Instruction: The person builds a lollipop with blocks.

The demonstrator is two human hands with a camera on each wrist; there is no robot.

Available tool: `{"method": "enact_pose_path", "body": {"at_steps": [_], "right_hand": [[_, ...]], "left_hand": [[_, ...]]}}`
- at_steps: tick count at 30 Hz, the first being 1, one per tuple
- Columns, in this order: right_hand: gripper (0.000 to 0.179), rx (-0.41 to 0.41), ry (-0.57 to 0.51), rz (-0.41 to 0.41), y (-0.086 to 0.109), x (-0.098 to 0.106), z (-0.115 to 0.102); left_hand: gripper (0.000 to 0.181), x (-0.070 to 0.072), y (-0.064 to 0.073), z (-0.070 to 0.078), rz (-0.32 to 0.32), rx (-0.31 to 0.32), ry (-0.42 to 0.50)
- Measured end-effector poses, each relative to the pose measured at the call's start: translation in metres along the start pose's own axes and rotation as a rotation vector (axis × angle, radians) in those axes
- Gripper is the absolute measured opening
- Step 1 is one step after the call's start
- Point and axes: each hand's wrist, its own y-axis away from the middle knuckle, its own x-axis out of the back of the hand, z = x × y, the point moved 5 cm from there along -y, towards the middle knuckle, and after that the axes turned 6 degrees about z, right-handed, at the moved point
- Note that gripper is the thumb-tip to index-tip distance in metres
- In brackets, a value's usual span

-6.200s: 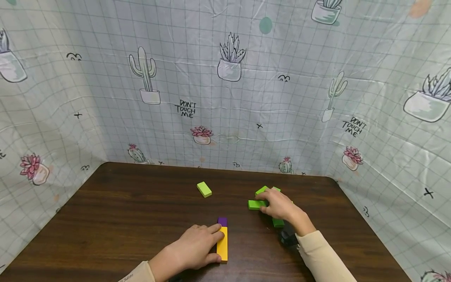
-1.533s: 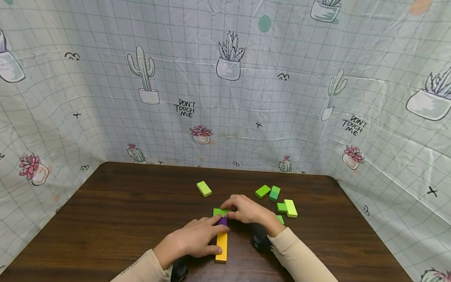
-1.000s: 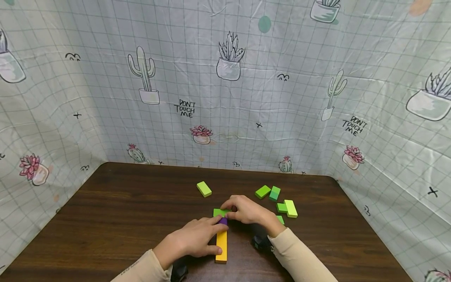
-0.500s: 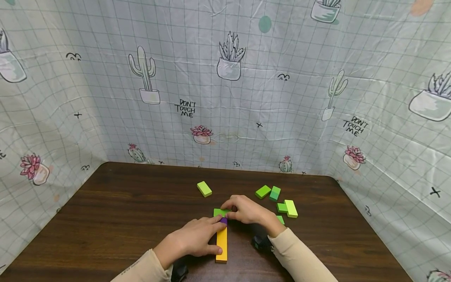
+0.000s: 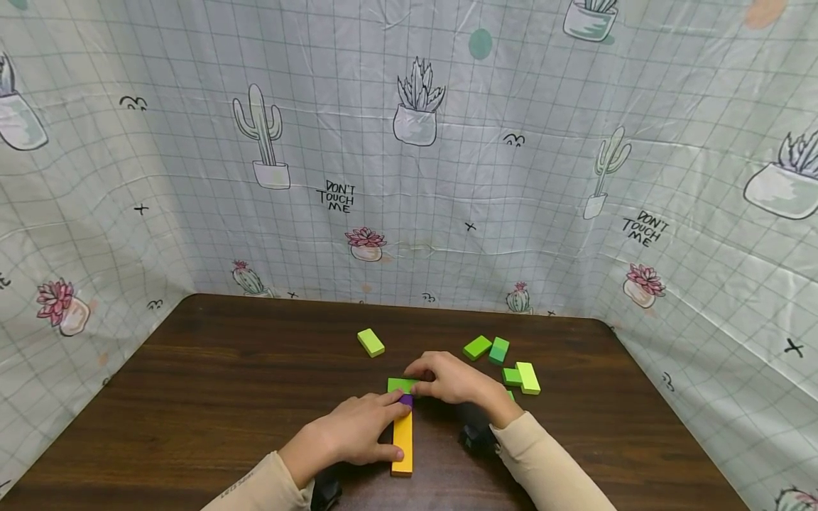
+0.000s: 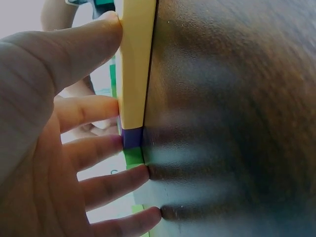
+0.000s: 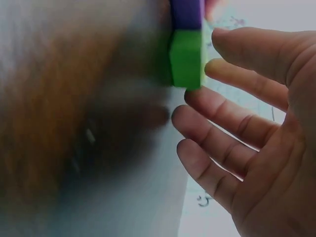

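Observation:
A long yellow block (image 5: 402, 434) lies on the table, with a purple block (image 6: 132, 138) at its far end and a bright green block (image 7: 186, 59) just beyond the purple one. My left hand (image 5: 348, 429) rests along this row: its thumb touches the yellow block and its extended fingers reach over the yellow and purple pieces. At the green block's right side is my right hand (image 5: 450, 380), fingers loosely bent. In the right wrist view its thumb stands slightly apart from the green block, while other fingertips are near its far end. My hands partly cover the row.
A lime block (image 5: 371, 343) lies alone farther back. Right of my right hand are a green block (image 5: 476, 348), a two-tone green piece (image 5: 498, 350) and a yellow-green block (image 5: 527, 378) touching another green one (image 5: 510, 377). A patterned curtain (image 5: 307, 234) surrounds the brown table (image 5: 243, 369).
Since the oldest frame, my right hand has brought a green block from the right-hand group to the purple end. In the last half second it has shifted slightly right; my left hand stays put.

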Motion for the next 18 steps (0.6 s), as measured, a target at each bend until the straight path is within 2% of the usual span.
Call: {"method": "enact_pose_path", "body": {"at_steps": [10,18], "right_hand": [[0.032,-0.119,0.031,0.133,0.018,0.036,0.029],[0.036,-0.188,0.058,0.158,0.041,0.051,0.059]], "left_hand": [[0.066,0.000,0.000,0.000,-0.007,0.017,0.012],[0.066,0.001,0.001,0.000,-0.012,0.025,0.014]]}}
